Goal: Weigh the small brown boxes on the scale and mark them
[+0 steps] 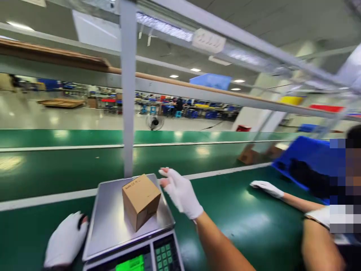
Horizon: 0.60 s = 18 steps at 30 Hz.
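A small brown cardboard box point(141, 200) stands on the steel pan of a weighing scale point(109, 222) with a green display. My right hand point(180, 192), in a white glove, hovers just right of the box with fingers spread, holding nothing. My left hand point(66, 241), also gloved, rests curled on the green surface at the scale's left edge; a dark patch shows at its fingertips, and what it may hold is unclear.
A co-worker sits at the right, gloved hand point(267, 188) flat on the green table. A blue bin point(307, 162) and brown boxes point(249, 155) lie on the green conveyor belt point(70, 165) behind. A grey upright post point(128, 94) rises behind the scale.
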Each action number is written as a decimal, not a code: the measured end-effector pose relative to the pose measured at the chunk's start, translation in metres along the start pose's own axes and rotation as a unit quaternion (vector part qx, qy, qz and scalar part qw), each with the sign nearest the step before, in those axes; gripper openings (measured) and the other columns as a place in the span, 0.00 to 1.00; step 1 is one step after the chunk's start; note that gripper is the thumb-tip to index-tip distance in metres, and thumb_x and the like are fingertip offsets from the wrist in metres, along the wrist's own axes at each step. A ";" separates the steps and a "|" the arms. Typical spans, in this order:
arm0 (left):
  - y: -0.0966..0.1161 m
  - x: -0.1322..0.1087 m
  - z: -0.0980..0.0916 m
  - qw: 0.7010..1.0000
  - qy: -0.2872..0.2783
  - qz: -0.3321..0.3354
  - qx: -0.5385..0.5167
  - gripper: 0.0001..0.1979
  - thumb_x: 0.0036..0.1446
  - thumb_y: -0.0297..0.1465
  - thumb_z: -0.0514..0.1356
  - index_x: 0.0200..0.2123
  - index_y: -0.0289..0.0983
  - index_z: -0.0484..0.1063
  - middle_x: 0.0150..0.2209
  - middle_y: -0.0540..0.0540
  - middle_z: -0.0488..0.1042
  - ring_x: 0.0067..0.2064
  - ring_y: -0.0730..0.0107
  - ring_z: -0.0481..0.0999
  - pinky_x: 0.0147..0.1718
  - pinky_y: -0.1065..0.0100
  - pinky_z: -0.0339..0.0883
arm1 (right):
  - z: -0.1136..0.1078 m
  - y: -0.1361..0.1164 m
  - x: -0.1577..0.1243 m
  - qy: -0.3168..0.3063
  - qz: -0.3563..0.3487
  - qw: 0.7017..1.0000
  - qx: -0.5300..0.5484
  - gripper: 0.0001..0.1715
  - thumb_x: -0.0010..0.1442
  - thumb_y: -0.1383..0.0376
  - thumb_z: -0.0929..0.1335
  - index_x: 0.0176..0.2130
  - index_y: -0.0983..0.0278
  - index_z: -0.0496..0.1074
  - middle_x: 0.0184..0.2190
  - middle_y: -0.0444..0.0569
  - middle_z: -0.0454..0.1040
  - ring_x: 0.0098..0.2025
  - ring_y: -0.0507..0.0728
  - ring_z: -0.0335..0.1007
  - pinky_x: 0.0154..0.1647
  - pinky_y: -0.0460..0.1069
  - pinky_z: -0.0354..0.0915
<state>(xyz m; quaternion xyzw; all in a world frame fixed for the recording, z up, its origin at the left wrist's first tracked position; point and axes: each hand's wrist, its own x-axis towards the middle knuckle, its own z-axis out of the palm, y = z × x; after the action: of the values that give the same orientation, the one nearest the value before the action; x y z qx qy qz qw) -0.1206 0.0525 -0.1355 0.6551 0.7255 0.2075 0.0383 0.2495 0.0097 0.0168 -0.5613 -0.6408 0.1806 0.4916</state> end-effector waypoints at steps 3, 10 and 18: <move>-0.004 -0.004 0.001 0.999 -0.014 0.002 0.043 0.21 0.61 0.35 0.48 0.47 0.30 0.74 0.52 0.36 0.71 0.56 0.52 0.68 0.57 0.53 0.65 | 0.013 0.069 -0.022 0.043 0.152 0.983 0.091 0.35 0.60 0.46 0.63 0.57 0.66 0.68 0.51 0.57 0.75 0.41 0.60 0.77 0.35 0.51 0.73; 0.002 -0.004 0.003 1.000 -0.007 0.001 0.026 0.23 0.60 0.39 0.47 0.45 0.31 0.74 0.52 0.36 0.71 0.56 0.49 0.67 0.56 0.52 0.64 | 0.030 0.155 -0.126 0.121 0.270 0.955 -0.038 0.37 0.55 0.35 0.58 0.32 0.63 0.74 0.27 0.53 0.77 0.31 0.61 0.73 0.36 0.53 0.69; 0.010 -0.027 -0.002 0.988 0.003 -0.088 -0.125 0.26 0.55 0.46 0.46 0.41 0.35 0.74 0.47 0.38 0.74 0.51 0.51 0.71 0.52 0.56 0.66 | 0.026 0.133 -0.126 0.081 0.252 0.964 0.008 0.33 0.54 0.35 0.61 0.28 0.61 0.67 0.21 0.46 0.70 0.24 0.57 0.65 0.27 0.50 0.63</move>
<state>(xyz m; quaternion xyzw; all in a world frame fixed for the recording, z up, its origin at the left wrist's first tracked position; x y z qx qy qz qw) -0.1086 0.0267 -0.1361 0.5782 0.7487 0.2946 0.1355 0.2856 -0.0545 -0.1534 -0.7136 -0.4350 0.2576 0.4850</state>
